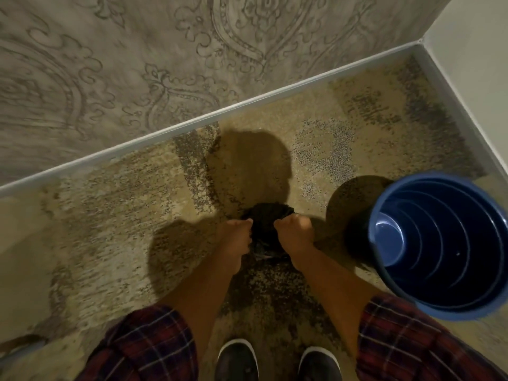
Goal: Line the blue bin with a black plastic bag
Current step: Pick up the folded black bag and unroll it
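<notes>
A black plastic bag (265, 229) hangs bunched between my two hands in the middle of the head view. My left hand (237, 237) grips its left edge and my right hand (295, 233) grips its right edge, both fists closed on the plastic. Most of the bag is crumpled and partly hidden behind my hands. The blue bin (437, 243) stands upright on the carpet to the right of my right hand, apart from the bag. Its inside is bare blue plastic with ridged walls.
Speckled beige and grey carpet (137, 215) covers the floor. A patterned grey wall (137, 64) with a white baseboard (220, 111) runs across the back, meeting a plain white wall (472, 50) at the right corner. My two dark shoes (277, 361) stand at the bottom.
</notes>
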`<state>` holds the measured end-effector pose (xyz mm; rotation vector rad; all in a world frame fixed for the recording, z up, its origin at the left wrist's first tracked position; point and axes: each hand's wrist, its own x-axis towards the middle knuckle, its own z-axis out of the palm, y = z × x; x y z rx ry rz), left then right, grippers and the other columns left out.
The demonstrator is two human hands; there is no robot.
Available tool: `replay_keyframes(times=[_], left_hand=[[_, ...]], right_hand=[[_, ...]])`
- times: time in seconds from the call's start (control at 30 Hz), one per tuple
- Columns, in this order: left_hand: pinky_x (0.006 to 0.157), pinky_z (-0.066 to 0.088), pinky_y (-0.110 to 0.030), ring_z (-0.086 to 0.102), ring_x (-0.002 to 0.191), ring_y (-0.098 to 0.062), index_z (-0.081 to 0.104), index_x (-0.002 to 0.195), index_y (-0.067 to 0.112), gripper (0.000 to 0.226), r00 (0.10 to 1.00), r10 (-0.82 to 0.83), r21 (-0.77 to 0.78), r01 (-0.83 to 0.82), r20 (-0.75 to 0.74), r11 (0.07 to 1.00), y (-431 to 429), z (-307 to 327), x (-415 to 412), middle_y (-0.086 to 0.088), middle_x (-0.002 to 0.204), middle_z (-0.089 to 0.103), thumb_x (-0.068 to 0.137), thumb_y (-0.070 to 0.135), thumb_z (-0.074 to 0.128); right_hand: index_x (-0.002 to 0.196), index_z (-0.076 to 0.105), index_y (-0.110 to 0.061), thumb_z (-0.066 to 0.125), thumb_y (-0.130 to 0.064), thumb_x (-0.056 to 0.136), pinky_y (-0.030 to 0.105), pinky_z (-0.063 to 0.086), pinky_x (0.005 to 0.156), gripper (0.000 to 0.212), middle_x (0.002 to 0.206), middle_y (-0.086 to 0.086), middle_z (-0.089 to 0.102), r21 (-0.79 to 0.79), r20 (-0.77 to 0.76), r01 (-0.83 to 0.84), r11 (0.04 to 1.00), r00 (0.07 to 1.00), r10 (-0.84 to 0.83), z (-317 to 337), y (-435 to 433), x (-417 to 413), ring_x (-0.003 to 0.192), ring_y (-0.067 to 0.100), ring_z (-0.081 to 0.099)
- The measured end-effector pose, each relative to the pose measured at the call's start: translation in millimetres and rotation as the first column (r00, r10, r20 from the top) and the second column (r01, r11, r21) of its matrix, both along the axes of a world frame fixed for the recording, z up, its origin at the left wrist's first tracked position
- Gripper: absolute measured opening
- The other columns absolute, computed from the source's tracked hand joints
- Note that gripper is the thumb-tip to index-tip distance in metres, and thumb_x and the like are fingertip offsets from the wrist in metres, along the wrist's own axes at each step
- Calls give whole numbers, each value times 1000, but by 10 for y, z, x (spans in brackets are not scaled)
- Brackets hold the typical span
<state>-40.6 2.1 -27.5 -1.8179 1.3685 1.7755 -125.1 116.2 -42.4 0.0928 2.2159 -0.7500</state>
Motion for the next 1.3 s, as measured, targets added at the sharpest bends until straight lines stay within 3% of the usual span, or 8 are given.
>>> replay_keyframes(times=[0.2, 0.43, 0.57, 0.7, 0.83, 0.93, 1.07, 1.3], left_hand=[[87, 57, -48, 69, 110, -36, 61, 130, 5, 75, 930, 360, 291, -324, -79, 900, 127, 467, 259, -19, 124, 69, 101, 72, 42], [117, 43, -66, 54, 142, -51, 60, 151, 12, 100, 754, 601, 759, -221, -265, 612, 148, 1461, 504, -27, 155, 57, 86, 87, 51], [122, 38, -63, 55, 143, -46, 60, 151, 13, 85, 804, 469, 689, -106, -365, 717, 209, 2118, 389, -23, 155, 58, 94, 76, 57], [89, 64, -51, 73, 115, -43, 68, 140, 3, 54, 874, 320, 562, -66, -366, 824, 259, 2828, 269, -26, 137, 72, 95, 34, 70], [92, 63, -52, 73, 119, -43, 67, 139, 7, 39, 871, 216, 424, -9, -442, 905, 300, 3429, 229, -23, 131, 76, 101, 12, 66], [81, 67, -44, 79, 110, -34, 77, 126, 16, 28, 846, 152, 232, -35, -511, 972, 332, 3888, 230, -14, 122, 81, 99, 11, 70], [81, 66, -37, 81, 104, -21, 86, 98, 44, 21, 835, 30, 70, 10, -550, 997, 419, 4422, 269, 4, 111, 85, 95, 25, 76], [92, 64, -47, 75, 120, -35, 72, 135, 16, 44, 747, 286, 297, -124, -601, 947, 552, 4948, 257, -14, 132, 77, 103, 44, 60]], right_hand=[[67, 59, -10, 75, -10, 90, 39, 66, 66, 28, 68, 7, 65, -314, 127, 406, 858, 914, -386, 927, 105, 174, 68, 22, 71], [62, 59, -16, 75, 0, 80, 16, 45, 48, 29, 51, -13, 58, -416, -45, 156, 896, 980, -191, 2304, 531, 534, 47, 0, 52], [56, 54, -27, 75, -6, 75, 19, 45, 52, 35, 52, -10, 56, -377, -61, -24, 926, 998, 1, 2978, 836, 818, 50, 2, 51], [53, 52, -32, 70, -21, 62, 18, 39, 49, 23, 47, -8, 51, -357, 5, -42, 933, 999, 47, 3543, 1124, 995, 46, 1, 46], [68, 70, -37, 74, -14, 59, 26, 55, 64, 26, 65, -6, 73, -364, 99, 100, 926, 993, -68, 3959, 1306, 993, 63, 5, 68], [111, 71, -33, 76, -6, 75, 36, 59, 87, 46, 110, 3, 77, -458, 49, 323, 828, 940, -339, 4320, 1377, 850, 105, 23, 73], [128, 58, -40, 79, -46, 85, 11, 50, 85, 49, 124, -25, 62, -441, -213, 188, 878, 928, -305, 4858, 1175, 569, 109, -11, 62], [140, 50, -40, 57, -84, 82, 5, 41, 74, 74, 118, -25, 50, -256, -468, -145, 956, 884, 8, 5467, 712, 461, 103, -11, 49]])
